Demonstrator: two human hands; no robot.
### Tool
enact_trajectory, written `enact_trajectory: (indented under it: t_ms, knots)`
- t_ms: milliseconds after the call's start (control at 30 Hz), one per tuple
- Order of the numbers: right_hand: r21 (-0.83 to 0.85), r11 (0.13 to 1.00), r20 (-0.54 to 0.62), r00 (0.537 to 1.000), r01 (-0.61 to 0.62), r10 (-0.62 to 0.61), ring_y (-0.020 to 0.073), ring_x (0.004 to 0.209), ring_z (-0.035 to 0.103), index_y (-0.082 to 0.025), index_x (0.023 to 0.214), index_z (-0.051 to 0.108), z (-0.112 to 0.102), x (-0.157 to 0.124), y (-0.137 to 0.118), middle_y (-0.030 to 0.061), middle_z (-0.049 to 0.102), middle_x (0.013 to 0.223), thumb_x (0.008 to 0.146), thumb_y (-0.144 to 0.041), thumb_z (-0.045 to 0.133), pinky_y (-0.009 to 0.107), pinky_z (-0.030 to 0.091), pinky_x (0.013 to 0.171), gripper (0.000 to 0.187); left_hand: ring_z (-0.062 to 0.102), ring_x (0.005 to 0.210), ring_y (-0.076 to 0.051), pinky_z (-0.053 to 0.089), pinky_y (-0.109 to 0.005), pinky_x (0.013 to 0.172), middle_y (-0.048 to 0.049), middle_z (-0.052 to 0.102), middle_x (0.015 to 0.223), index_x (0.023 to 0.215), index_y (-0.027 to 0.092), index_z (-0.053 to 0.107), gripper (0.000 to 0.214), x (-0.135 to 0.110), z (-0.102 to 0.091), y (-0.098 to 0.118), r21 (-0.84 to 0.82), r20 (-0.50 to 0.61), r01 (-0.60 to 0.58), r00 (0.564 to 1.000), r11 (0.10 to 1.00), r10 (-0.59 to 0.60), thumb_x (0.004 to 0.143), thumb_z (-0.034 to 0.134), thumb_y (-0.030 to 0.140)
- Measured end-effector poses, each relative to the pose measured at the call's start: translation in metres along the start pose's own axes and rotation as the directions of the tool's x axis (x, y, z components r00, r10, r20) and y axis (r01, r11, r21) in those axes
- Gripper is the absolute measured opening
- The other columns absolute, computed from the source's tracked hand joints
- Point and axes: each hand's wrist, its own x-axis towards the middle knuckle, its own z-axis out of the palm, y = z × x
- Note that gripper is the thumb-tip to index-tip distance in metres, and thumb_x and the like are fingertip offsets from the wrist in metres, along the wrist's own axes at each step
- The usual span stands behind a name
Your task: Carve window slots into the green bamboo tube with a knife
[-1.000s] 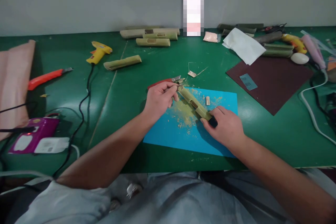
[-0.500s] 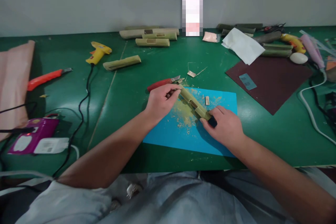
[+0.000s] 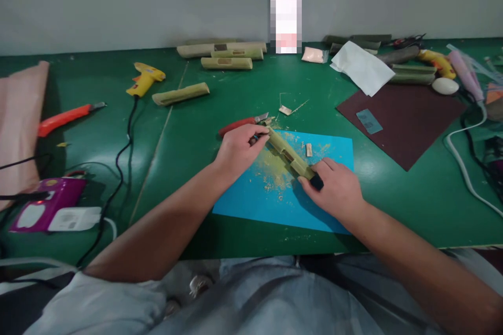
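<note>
A short green bamboo tube (image 3: 288,153) with a cut slot lies slanted across a blue sheet (image 3: 251,204), over a patch of yellowish sawdust (image 3: 273,170). My left hand (image 3: 238,149) is closed, pinching a small thin tool at the tube's upper end. My right hand (image 3: 336,191) grips the tube's lower end, fingers curled, with a small black thing at the fingertips. A red-handled knife (image 3: 241,124) lies just behind my left hand.
On the green table (image 3: 188,131): a yellow glue gun (image 3: 143,77) with black cord, an orange knife (image 3: 65,116), several bamboo tubes (image 3: 226,55) at the back, white paper (image 3: 361,68), a dark brown sheet (image 3: 404,120), a purple device (image 3: 47,209) at left, cables at right.
My left hand slid slightly down and right along the tube's upper end. The tube and right hand barely moved; the view shifted a little.
</note>
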Motion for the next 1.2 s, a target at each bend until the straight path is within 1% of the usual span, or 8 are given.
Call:
enact_trajectory:
  t_ms: [100,267,433,600,700,900,1067,1200]
  knots:
    - [-0.003,1.000,0.004,1.000,-0.008,0.008,0.0170,0.070,0.055,-0.018,0.081,0.061,0.000,0.000,-0.001,0.0043,0.063,0.079,0.090,-0.049,0.055,0.032,0.033,0.064,0.033,0.070,0.082,-0.016,0.056,-0.027,0.078,-0.0049,0.075,0.095,0.095,0.018,0.073,0.013,-0.002,0.003,0.004,0.010,0.010,-0.055,0.998,0.998,0.055,0.090,0.063,0.025]
    - [0.010,1.000,0.010,1.000,-0.015,0.015,0.0168,0.070,0.055,-0.018,0.080,0.061,-0.001,0.002,-0.001,0.0040,0.062,0.078,0.089,-0.047,0.056,0.031,0.032,0.063,0.031,0.070,0.087,-0.019,0.055,-0.030,0.080,-0.0061,0.075,0.093,0.097,0.017,0.072,0.017,-0.003,0.007,0.011,0.070,0.181,-0.264,0.952,0.962,0.248,0.094,0.057,0.025]
    - [0.022,1.000,0.015,1.000,-0.015,0.015,0.0170,0.071,0.056,-0.019,0.082,0.061,0.000,0.001,-0.001,0.0043,0.063,0.080,0.090,-0.049,0.055,0.031,0.034,0.065,0.032,0.068,0.085,-0.018,0.054,-0.029,0.079,-0.0065,0.073,0.090,0.096,0.017,0.071,0.017,0.007,0.000,0.001,0.116,0.080,-0.203,0.978,0.972,0.195,0.093,0.059,0.028]
    - [0.035,0.999,0.026,1.000,-0.018,0.017,0.0169,0.071,0.056,-0.018,0.082,0.062,0.000,0.001,-0.001,0.0046,0.063,0.080,0.090,-0.050,0.054,0.031,0.033,0.064,0.033,0.067,0.082,-0.017,0.053,-0.029,0.077,-0.0055,0.072,0.088,0.091,0.018,0.071,0.015,0.009,-0.002,0.002,0.049,0.079,-0.160,0.985,0.986,0.156,0.092,0.058,0.026]
    - [0.038,0.999,0.030,0.999,-0.019,0.018,0.0166,0.070,0.055,-0.019,0.082,0.062,0.000,0.002,0.000,0.0042,0.063,0.079,0.090,-0.051,0.053,0.031,0.032,0.062,0.034,0.067,0.086,-0.018,0.053,-0.031,0.082,-0.0061,0.071,0.092,0.098,0.019,0.071,0.016,0.008,-0.002,0.005,0.038,0.075,-0.172,0.983,0.984,0.169,0.093,0.057,0.025]
    - [0.027,1.000,0.018,1.000,-0.012,0.011,0.0163,0.069,0.054,-0.019,0.081,0.061,-0.001,0.001,0.000,0.0038,0.062,0.079,0.090,-0.050,0.054,0.031,0.031,0.062,0.033,0.067,0.091,-0.018,0.054,-0.032,0.086,-0.0071,0.070,0.095,0.102,0.018,0.071,0.020,0.006,-0.006,0.011,0.055,0.127,-0.225,0.968,0.973,0.217,0.095,0.053,0.024]
    - [0.033,0.999,0.040,0.999,-0.016,0.014,0.0167,0.071,0.055,-0.019,0.081,0.061,-0.001,0.002,-0.002,0.0039,0.063,0.079,0.090,-0.049,0.055,0.031,0.032,0.063,0.032,0.066,0.083,-0.019,0.054,-0.030,0.077,-0.0085,0.069,0.089,0.102,0.015,0.072,0.023,0.000,0.001,0.016,0.142,0.264,-0.364,0.910,0.920,0.320,0.097,0.051,0.025]
    - [0.034,0.999,0.034,0.999,-0.028,0.027,0.0169,0.071,0.055,-0.019,0.082,0.062,-0.002,0.003,-0.002,0.0041,0.063,0.080,0.090,-0.050,0.055,0.031,0.033,0.064,0.033,0.066,0.088,-0.019,0.054,-0.032,0.083,-0.0082,0.070,0.092,0.098,0.017,0.072,0.023,0.004,0.001,0.013,0.134,0.148,-0.279,0.954,0.951,0.260,0.098,0.050,0.025]
